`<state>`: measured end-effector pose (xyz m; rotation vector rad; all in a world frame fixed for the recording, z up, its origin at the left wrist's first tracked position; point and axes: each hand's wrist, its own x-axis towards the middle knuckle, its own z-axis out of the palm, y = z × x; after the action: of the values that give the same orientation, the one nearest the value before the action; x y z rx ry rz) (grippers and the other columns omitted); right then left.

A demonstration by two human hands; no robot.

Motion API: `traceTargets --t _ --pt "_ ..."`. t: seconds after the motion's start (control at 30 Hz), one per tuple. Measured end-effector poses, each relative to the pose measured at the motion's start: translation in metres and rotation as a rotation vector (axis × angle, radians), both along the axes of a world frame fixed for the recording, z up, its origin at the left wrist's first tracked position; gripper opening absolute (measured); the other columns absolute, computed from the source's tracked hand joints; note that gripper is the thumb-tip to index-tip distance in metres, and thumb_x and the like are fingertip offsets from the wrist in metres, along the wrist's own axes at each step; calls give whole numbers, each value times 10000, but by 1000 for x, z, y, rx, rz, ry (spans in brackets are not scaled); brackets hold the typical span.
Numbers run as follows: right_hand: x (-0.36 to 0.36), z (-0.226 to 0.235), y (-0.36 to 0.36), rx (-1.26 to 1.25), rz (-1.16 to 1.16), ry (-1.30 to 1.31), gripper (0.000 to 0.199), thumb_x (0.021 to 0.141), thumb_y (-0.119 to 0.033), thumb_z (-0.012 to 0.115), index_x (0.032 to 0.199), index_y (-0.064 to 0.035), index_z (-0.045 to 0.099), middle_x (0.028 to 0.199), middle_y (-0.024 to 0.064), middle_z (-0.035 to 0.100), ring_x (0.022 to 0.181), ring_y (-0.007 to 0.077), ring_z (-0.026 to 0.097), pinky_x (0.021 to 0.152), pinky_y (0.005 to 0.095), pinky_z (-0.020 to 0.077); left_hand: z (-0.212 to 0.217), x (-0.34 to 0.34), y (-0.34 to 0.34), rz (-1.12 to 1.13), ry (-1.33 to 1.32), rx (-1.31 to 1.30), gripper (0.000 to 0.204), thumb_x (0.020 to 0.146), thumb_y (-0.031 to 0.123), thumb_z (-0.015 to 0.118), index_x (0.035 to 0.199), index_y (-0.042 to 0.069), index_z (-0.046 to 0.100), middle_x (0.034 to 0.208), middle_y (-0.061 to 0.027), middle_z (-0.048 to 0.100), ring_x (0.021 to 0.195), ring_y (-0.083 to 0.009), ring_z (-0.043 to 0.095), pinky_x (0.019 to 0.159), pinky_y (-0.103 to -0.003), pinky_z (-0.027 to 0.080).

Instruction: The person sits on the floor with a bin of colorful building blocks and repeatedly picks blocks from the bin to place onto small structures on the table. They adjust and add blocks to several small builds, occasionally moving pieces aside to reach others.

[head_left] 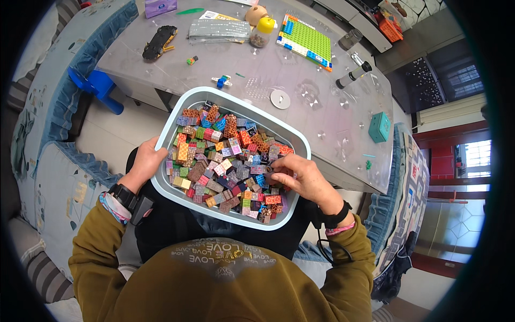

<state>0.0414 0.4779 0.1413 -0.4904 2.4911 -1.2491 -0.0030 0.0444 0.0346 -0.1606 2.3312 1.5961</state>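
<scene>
A light blue plastic tub (191,206) sits on my lap against the table edge, full of small printed building bricks (212,161) in many colours. My left hand (146,163) grips the tub's left side, its thumb over the rim. Inside the right half of the tub, my right hand (303,176) is bent over the bricks. Its thumb and index finger pinch what looks like a small dark brick, mostly covered by the fingers. Both wrists wear black bands, and a cable hangs from the right one.
The grey table (209,70) carries a green baseplate (307,40) edged with bricks, an overturned black toy car (160,43), a yellow-topped jar (261,33), a white disc (280,99), a dark-capped cylinder (354,74) and a teal box (380,127). A blue stool (99,88) stands left.
</scene>
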Motion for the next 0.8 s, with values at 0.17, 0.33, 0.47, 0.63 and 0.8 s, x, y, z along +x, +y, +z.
traceTargets --t 0.17,0.33,0.47,0.63,0.8 --pt "5 -21 27 159 -355 315 177 962 -113 768 1119 -45 723 993 119 705 853 282 705 740 386 565 -4 -1 -1 12 2 1 387 903 107 597 1241 -49 702 979 -128 779 844 -180 717 794 -345 568" --pt "20 -59 68 444 -636 381 367 922 -77 769 1269 -26 663 1034 139 691 860 243 697 707 362 572 -10 -2 -4 -3 63 44 381 916 89 558 1240 -60 692 1025 -65 739 883 -143 659 792 -301 531" --pt "40 -75 69 231 -646 93 457 973 -230 756 1332 19 623 916 174 757 829 299 752 779 410 595 -15 -6 -11 1 -11 118 345 918 77 568 1200 -74 697 1007 -74 743 863 -133 661 776 -301 532" --pt "32 -79 56 405 -592 134 441 984 -278 670 1308 7 576 1004 272 751 969 494 715 861 572 562 -28 -11 -16 37 -32 97 341 903 61 572 1189 -71 701 962 -63 730 791 -129 653 719 -297 528" --pt "28 -80 51 413 -598 67 492 980 -290 649 1356 0 522 1097 311 730 1040 505 701 898 592 548 -28 -11 -14 50 -38 140 344 897 49 571 1192 -65 706 954 -66 731 774 -125 652 707 -295 528"
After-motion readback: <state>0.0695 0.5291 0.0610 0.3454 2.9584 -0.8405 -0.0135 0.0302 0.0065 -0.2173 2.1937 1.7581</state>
